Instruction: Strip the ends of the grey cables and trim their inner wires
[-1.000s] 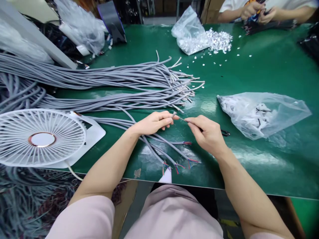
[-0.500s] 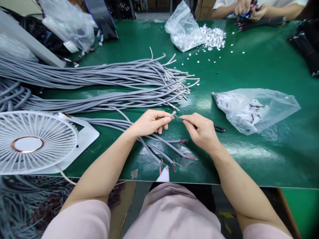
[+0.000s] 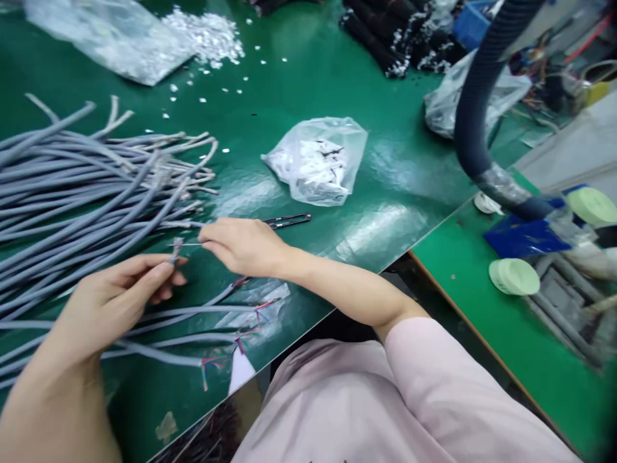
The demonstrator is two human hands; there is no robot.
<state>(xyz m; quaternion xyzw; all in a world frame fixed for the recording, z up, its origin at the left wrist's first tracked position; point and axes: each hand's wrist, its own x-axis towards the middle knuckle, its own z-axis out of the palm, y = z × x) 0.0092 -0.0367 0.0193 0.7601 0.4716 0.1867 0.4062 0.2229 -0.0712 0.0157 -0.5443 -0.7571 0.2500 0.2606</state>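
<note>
- Green matting covers our bench as before, but our view has swung right since a moment ago: the white fan has gone out of sight, and a second green table with tape rolls and a dark ribbed hose has come in.
- Our left hand is closed, thumb and fingers pinching the end of a grey cable, just as it did earlier.
- Our right hand is closed on a thin metal tool, its tip touching the cable end; both hands now sit at the left of the view.
- Black-handled tweezers lie just beyond our right hand.
- Grey cable bundle lies at the left, the clear bag of small parts well beyond our hands.
</note>
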